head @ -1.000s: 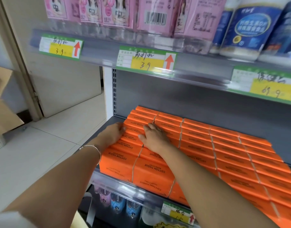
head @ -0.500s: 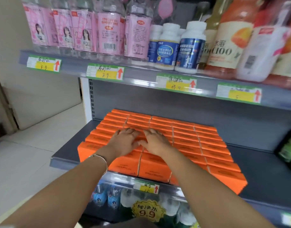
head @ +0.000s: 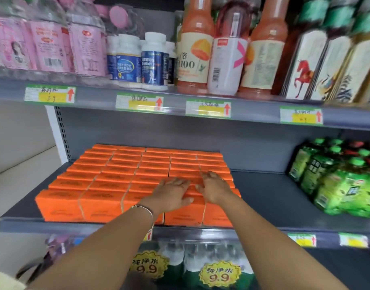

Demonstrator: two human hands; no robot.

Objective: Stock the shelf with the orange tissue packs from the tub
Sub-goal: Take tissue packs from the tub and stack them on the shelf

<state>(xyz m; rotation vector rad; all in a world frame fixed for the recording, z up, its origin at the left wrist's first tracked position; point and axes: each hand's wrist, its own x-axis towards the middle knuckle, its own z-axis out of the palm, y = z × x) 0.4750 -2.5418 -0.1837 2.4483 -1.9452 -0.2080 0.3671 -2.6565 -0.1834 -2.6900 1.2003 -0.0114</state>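
The orange tissue packs (head: 117, 176) are standing on edge in five tight columns running from front to back, taking up the left part of the grey shelf (head: 274, 195). They are sitting flush against one another with dark print showing on their tops and fronts. The front ones are lining up just behind the shelf's front lip.

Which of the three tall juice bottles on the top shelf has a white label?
The middle bottle: its label is white with a pink mark, while the left bottle and right bottle carry cream labels.
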